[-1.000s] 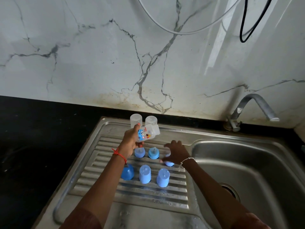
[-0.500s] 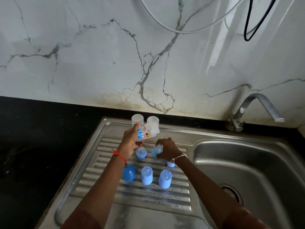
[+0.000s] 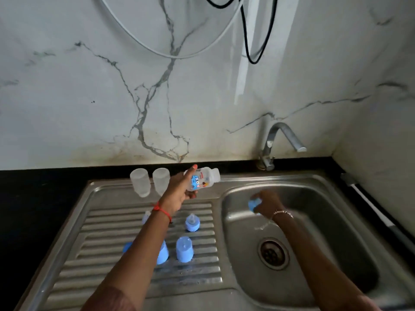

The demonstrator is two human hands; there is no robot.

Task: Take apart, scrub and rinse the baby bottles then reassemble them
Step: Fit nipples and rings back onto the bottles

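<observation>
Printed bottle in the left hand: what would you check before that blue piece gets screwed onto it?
1. Left hand grips the printed bottle: ok.
2. Bottle mouth bare and pointing towards the right hand: ok.
3. Right hand holds the blue piece: ok.
4. Blue piece lined up with the mouth: not ok, it is apart from the bottle, over the sink basin.
5. Bottle drained inside: cannot tell.
6. Tap off: ok, no stream visible.
</observation>
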